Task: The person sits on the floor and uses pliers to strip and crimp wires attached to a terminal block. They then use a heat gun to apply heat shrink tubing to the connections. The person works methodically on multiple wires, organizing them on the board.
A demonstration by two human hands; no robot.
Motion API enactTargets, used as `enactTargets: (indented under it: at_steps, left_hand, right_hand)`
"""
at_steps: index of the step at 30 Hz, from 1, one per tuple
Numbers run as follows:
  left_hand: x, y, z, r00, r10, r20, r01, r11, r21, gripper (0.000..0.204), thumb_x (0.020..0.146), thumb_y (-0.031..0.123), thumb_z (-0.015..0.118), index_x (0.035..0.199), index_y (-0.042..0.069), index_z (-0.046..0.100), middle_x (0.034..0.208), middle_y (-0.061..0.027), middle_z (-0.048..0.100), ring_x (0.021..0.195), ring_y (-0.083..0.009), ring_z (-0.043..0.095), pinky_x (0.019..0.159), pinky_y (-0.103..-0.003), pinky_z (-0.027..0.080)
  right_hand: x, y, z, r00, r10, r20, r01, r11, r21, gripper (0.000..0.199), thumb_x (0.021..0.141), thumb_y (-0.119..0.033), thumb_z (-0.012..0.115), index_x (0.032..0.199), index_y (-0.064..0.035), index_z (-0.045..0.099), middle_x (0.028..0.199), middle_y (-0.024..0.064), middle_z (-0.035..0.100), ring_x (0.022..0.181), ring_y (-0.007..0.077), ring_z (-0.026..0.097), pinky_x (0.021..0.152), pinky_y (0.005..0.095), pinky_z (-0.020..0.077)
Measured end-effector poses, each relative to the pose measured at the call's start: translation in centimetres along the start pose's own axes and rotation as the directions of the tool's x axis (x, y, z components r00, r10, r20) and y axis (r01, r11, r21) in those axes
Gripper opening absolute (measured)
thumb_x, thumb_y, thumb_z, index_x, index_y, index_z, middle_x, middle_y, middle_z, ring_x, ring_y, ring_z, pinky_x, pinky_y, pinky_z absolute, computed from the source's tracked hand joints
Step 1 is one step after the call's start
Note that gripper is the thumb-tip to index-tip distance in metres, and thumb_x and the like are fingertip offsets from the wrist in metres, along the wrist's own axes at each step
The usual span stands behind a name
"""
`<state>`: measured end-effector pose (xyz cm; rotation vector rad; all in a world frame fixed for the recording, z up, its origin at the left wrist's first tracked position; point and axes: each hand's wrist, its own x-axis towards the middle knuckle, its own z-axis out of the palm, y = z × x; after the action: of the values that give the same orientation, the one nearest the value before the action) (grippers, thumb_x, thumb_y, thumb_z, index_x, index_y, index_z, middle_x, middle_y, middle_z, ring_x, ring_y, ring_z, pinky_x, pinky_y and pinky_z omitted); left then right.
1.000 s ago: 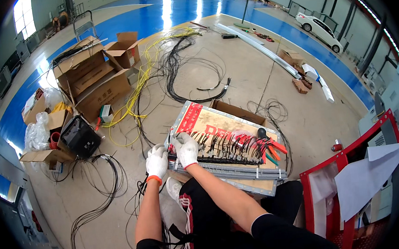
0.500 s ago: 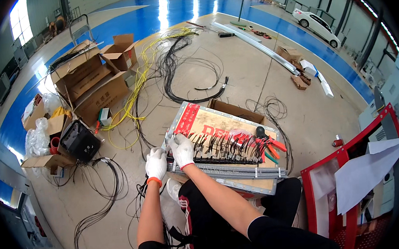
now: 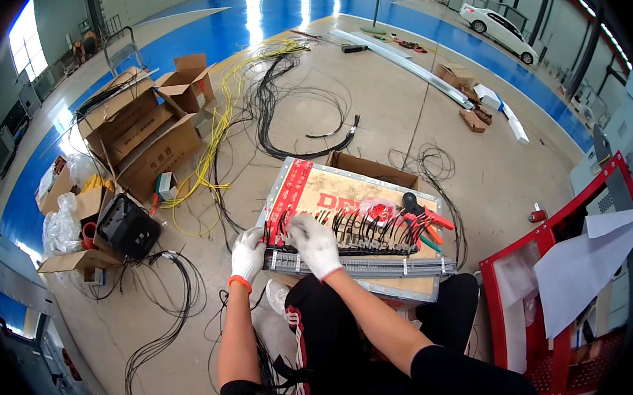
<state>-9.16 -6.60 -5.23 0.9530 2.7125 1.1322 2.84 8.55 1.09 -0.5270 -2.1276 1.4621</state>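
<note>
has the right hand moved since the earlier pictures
Yes: judged against the board, the right hand has shifted right along the black wires, away from the board's left edge.

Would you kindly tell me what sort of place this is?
Probably an industrial workshop: black cables lie on the floor, red-handled pliers rest on a metal-edged box, and a white car stands inside.

From afar I see big red ltrs on the wooden board, pale print on its red strip, dark chars. on a cardbd box, prob. too blurry to read.
</note>
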Motion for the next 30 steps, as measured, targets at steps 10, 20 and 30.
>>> enactTargets:
  at_steps: [10,20,30]
  left_hand:
    - [2.6,2.2,-2.1,0.949,-0.163,0.271,0.313,0.611,-0.727,0.022,0.099,0.018,0.062,0.108,0.0,0.068,0.091,-0.0034,0.071,0.082,-0.0096,0.064,0.077,-0.025,0.051]
    - [4.9,2.6,0.3,0.925,-0.314,0.213,0.367,0.596,-0.715,0.032,0.101,0.031,0.05,0.105,0.004,0.068,0.08,-0.0026,0.067,0.064,-0.0123,0.062,0.061,-0.027,0.05]
    - [4.6,4.3,1.3,0.968,-0.208,0.138,0.241,0.629,-0.739,0.027,0.101,0.028,0.054,0.091,0.004,0.062,0.072,-0.0017,0.061,0.063,-0.0108,0.057,0.062,-0.025,0.046]
  right_hand:
    - [-0.2,-1.5,0.6,0.964,-0.22,0.151,0.253,0.934,-0.254,0.021,0.093,-0.013,0.06,0.113,-0.0074,0.064,0.091,0.0162,0.073,0.082,0.0331,0.072,0.073,0.0428,0.057]
    - [-1.7,-0.3,-3.3,0.973,-0.187,0.131,0.167,0.974,0.154,0.028,0.09,-0.019,0.068,0.112,-0.0013,0.064,0.099,0.0206,0.071,0.094,0.0335,0.071,0.087,0.0396,0.0544]
    - [-3.7,8.2,-35.0,0.934,0.231,-0.273,-0.358,0.565,-0.744,0.045,0.073,-0.031,0.076,0.111,-0.0099,0.065,0.093,0.0131,0.071,0.091,0.0332,0.069,0.083,0.0455,0.0538]
